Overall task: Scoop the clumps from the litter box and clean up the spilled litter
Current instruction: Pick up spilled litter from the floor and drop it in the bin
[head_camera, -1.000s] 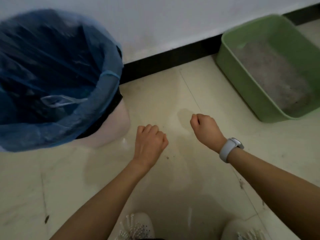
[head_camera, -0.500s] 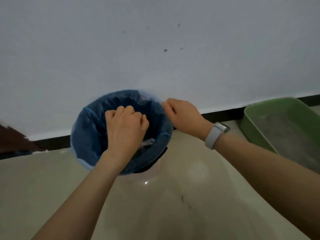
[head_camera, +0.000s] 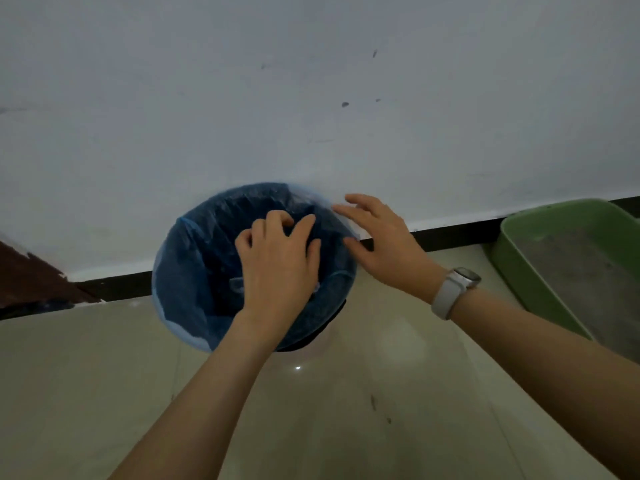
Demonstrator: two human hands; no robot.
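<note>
A round bin lined with a blue plastic bag (head_camera: 194, 278) stands against the white wall. My left hand (head_camera: 277, 261) hovers over the bin's mouth, its fingers spread and loosely bent, with nothing visible in it. My right hand (head_camera: 377, 244), with a white watch on the wrist, is over the bin's right rim, fingers spread and empty. The green litter box (head_camera: 512, 258) with grey litter (head_camera: 588, 271) lies on the floor at the right edge. No scoop is in view.
A black skirting board (head_camera: 450, 233) runs along the foot of the wall. A few dark specks (head_camera: 373, 401) lie on the pale tiled floor in front of the bin. A brown surface (head_camera: 31, 278) shows at the far left.
Both hands were closed fists low over the floor, rose to the bin, and have now opened above its mouth. The view has lifted from the floor toward the wall.
</note>
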